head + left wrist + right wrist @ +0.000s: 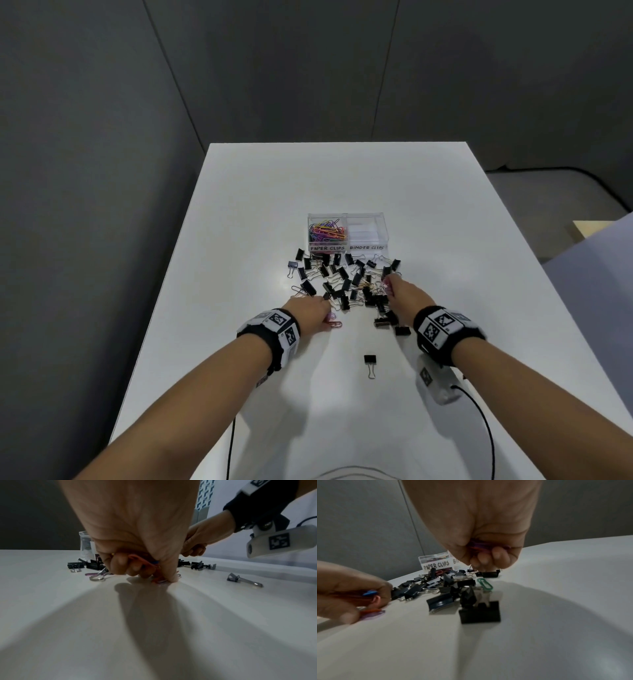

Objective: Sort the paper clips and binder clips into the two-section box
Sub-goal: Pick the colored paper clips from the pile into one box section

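A clear two-section box [345,247] stands mid-table; its left half, labelled PAPER CLIPS, holds coloured paper clips [327,231], and the right half, labelled BINDER CLIPS, looks bare. Black binder clips [342,277] lie scattered in front of it. My left hand [317,313] is at the pile's near left, fingers curled round several coloured paper clips [145,562], its thumb pressing a red and a purple one [159,580] on the table. My right hand [399,291] is at the pile's right, gripping purple and red paper clips [481,546]. A green paper clip [485,583] lies below it.
One binder clip [370,364] lies alone nearer to me, between my forearms. The white table [445,212] has bare room on all sides of the pile. Grey walls stand behind and to the left. Cables trail from both wrist cameras.
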The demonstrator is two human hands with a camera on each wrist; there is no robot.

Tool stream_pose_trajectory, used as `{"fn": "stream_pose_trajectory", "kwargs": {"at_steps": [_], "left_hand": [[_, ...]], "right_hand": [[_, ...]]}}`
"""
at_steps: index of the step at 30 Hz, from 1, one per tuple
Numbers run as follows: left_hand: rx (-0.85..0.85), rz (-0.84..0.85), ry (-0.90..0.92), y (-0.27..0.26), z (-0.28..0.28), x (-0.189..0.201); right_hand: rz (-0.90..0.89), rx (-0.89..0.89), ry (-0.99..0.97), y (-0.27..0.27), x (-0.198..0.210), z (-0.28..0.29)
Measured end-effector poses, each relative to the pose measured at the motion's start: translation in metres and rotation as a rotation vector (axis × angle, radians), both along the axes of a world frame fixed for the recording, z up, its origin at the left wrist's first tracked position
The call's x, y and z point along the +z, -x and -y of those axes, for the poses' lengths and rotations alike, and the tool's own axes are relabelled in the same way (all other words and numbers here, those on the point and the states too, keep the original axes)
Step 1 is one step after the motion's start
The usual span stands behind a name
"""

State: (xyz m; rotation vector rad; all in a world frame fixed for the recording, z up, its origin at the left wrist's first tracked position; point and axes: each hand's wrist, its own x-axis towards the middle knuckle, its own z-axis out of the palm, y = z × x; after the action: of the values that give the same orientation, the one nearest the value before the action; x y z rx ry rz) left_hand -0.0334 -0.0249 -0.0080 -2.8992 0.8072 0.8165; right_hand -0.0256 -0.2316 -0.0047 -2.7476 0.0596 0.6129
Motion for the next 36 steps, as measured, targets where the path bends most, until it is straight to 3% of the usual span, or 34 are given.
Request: {"fn": "stream_pose_trajectory", "kwargs": {"at_steps": [7, 12, 16, 23, 27, 30, 36], "left_hand": [[-0.14, 0.042, -0.057, 0.002, -0.005, -0.001], [-0.095, 0.05, 0.038, -0.002, -0.007, 0.004], [-0.073, 0.068, 0.057, -0.004, -0.009, 0.003], [0.023, 0.102, 0.164, -0.01, -0.006, 0.005], [0.083, 0.098, 0.219, -0.016, 0.0, 0.006], [0.02, 0.138, 0.124, -0.021, 0.005, 0.009], [0.02, 0.234, 0.174, -0.036, 0.028, 0.013]], "right_hand": [[-0.047, 0.034, -0.021, 0.005, -0.017, -0.008], [-0.012, 0.033, -0.134, -0.001, -0.004, -0.007], [-0.027, -0.061, -0.061, -0.009, 0.001, 0.014], [-0.113, -0.038, 0.068, -0.002, -0.004, 0.02], [-0.024, 0.115, 0.071, 0.0, 0.0, 0.012], [0.023, 0.25, 0.073, -0.001, -0.002, 0.003], [-0.013, 0.275, 0.126, -0.002, -0.003, -0.003]]}}
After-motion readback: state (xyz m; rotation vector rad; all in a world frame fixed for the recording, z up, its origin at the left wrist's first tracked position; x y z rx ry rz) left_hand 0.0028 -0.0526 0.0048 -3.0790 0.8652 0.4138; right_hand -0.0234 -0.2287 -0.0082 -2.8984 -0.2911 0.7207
